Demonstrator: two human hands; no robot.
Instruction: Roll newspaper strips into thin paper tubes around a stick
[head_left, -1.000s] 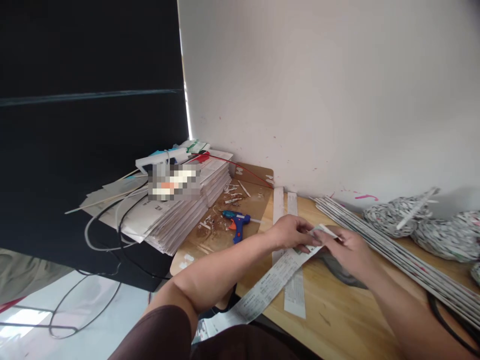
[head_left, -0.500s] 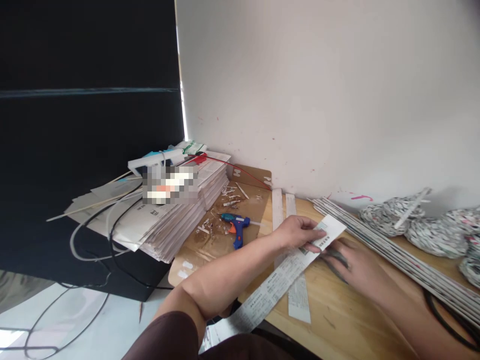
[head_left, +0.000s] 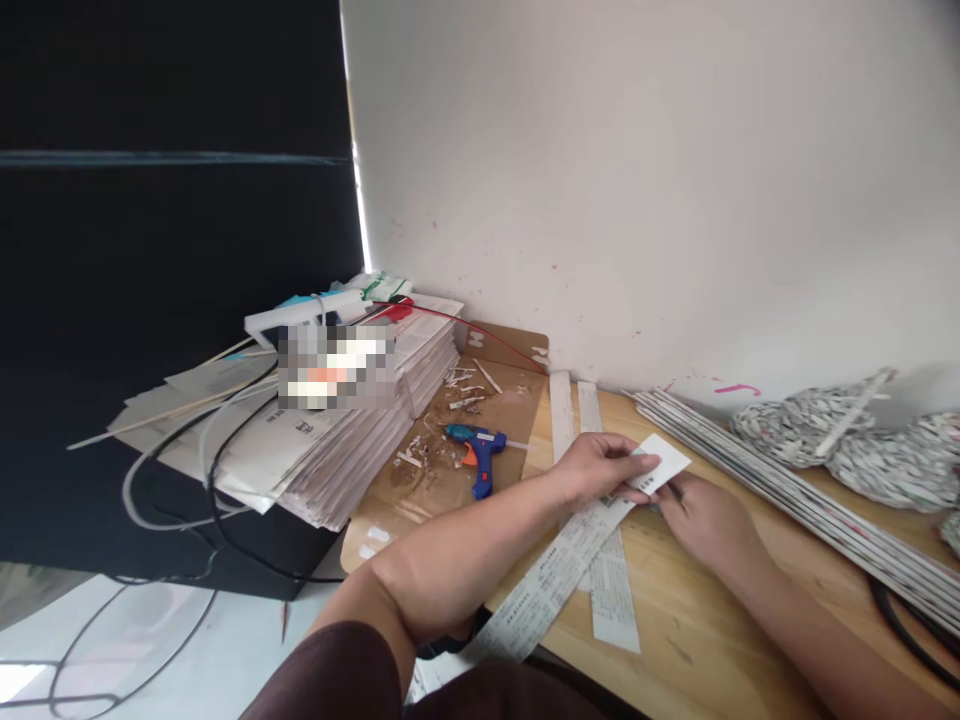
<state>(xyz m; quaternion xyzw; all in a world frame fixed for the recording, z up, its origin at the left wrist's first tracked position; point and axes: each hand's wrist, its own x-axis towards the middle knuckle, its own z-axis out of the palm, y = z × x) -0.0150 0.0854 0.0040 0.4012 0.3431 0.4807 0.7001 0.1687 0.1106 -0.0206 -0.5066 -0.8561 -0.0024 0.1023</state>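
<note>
My left hand [head_left: 604,468] pinches a long folded newspaper strip [head_left: 555,570] close to its white upper end. The strip slants down toward my lap. At that same end, my right hand [head_left: 694,510] is closed with its fingertips at the strip's lower right edge; its fingers are partly hidden. Beneath the held strip, two more flat paper strips [head_left: 613,600] lie on the wooden table [head_left: 712,640]. To the left of my hands, a blue glue gun [head_left: 484,460] rests on brown cardboard [head_left: 431,505] among paper scraps.
A tall newspaper stack [head_left: 360,450] with cables and a white tool [head_left: 307,312] on top stands at the left. Long rolled paper sticks [head_left: 772,485] lie at the right, beside woven paper bundles [head_left: 892,465]. A pale wall [head_left: 637,200] rises behind.
The strip's white end looks shorter, and my right hand has moved closer against it. The dark grey object seen at my right hand is now mostly hidden. The view has shifted slightly.
</note>
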